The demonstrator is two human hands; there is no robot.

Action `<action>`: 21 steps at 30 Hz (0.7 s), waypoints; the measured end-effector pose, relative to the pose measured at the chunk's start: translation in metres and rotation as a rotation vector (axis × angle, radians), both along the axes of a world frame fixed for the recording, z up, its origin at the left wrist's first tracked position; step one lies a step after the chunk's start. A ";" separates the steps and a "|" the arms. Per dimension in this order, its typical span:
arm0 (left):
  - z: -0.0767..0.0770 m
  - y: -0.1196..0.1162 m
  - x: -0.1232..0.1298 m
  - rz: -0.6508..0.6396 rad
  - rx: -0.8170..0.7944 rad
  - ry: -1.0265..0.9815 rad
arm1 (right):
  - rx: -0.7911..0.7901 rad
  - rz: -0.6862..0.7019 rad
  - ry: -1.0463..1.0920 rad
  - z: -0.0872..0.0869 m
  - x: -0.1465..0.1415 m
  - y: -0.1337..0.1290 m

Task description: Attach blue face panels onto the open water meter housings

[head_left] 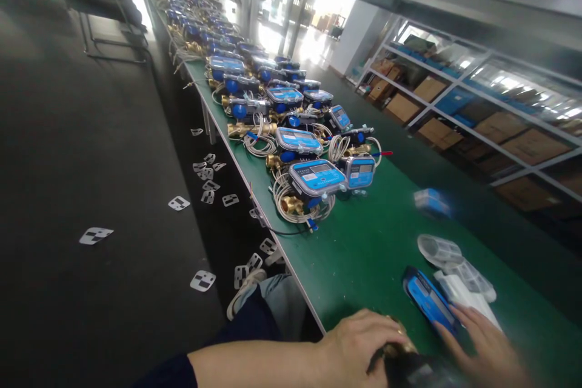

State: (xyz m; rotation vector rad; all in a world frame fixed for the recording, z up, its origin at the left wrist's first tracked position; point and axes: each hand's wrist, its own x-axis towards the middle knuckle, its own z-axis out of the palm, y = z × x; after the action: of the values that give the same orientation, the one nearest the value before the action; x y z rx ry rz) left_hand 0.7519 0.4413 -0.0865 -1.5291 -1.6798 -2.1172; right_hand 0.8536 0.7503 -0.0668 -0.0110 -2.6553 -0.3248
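My left hand (364,342) is closed around a brass pipe fitting (400,339) at the bottom of the view. A dark, blurred part (422,371) adjoins the fitting, partly cut off by the frame. To its right, my right hand (488,345) is smeared by motion. Its thumb and fingers lie on either side of the near end of a blue-faced meter display (427,297), which rests on the green table. Beside the display are a white flat piece (468,298) and clear plastic covers (470,277).
Rows of assembled meters (318,177) with brass bodies and coiled cables stretch along the green table (364,254). A blurred blue-and-white stack (431,202) sits near the right edge. Cut-out labels (203,280) litter the floor. Shelves (454,82) hold boxes; a chair (111,18) stands left.
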 end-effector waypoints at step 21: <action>0.028 -0.014 0.002 0.019 -0.221 0.040 | -0.152 -0.293 -0.231 0.014 0.001 -0.067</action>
State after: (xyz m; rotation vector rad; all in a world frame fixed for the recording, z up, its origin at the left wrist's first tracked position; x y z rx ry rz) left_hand 0.7539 0.4275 -0.0590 -1.5888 -1.9620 -1.9329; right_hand 0.8546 0.6838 -0.0527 -0.4395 -2.9035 -0.2278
